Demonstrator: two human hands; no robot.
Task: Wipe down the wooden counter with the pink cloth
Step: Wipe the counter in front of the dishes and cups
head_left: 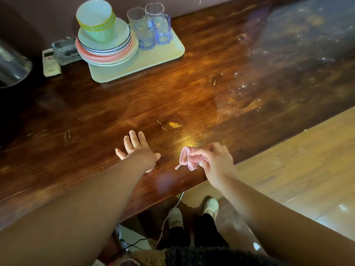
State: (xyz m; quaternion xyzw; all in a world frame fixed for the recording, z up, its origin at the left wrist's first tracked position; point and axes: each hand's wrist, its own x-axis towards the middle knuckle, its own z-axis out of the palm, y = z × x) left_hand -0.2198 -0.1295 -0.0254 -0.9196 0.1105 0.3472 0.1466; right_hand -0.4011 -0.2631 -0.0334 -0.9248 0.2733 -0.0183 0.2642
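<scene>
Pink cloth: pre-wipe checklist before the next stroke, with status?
1. Pink cloth held: ok, right hand grips it, bunched.
2. Cloth spread flat for wiping: not ok, still wadded at the counter's near edge.
3. Left hand out of the wiping path: not ok, it lies open on the wooden counter beside the cloth.
4. Wet patch located: ok, far right of the counter.
5. Tray of dishes and glasses clear of the stroke: ok, at the back left.
6. Cloth damp: cannot tell.
</scene>
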